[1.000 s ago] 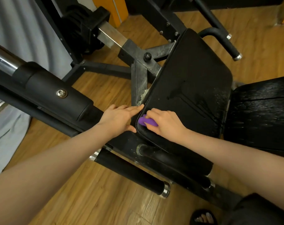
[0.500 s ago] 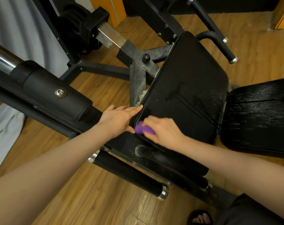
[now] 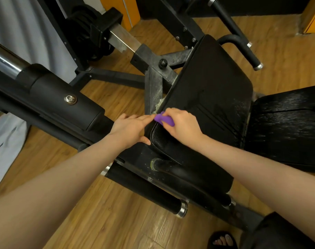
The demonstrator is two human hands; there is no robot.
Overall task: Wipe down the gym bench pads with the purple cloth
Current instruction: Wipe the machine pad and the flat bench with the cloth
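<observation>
Head view: wood-plank floor (image 3: 106,221), grey curtain (image 3: 18,29) at far left, orange panel (image 3: 128,9) at top. Black gym machine filled most of the frame. Chrome bar (image 3: 4,60) ran into a black sleeve with a bolt (image 3: 70,99) at left. Weight stack (image 3: 88,33) sat upper left, behind the scuffed grey frame bracket (image 3: 154,76). Two black grip handles with chrome end caps: one low centre (image 3: 144,191), one upper right (image 3: 243,45).

Angled black bench pad (image 3: 212,83) sat centre, with smears on its surface. A second black pad (image 3: 288,126) lay just beside it on the right, streaked.

Left hand (image 3: 129,128): fingers straight, spread, fingertips touching the pad's left edge, thumb low against the near corner. It held nothing.

Right hand (image 3: 182,126): fingers curled round the purple cloth (image 3: 163,119), bunched small, pressing it on the pad's left edge near the lower corner. Cloth sat just beside the left hand's fingertips; contact between them unclear. Frayed pale foam (image 3: 159,104) showed at the pad edge just above the cloth.

Sandalled toes (image 3: 223,239) were on the floor at the bottom right, next to a dark garment (image 3: 282,232).
</observation>
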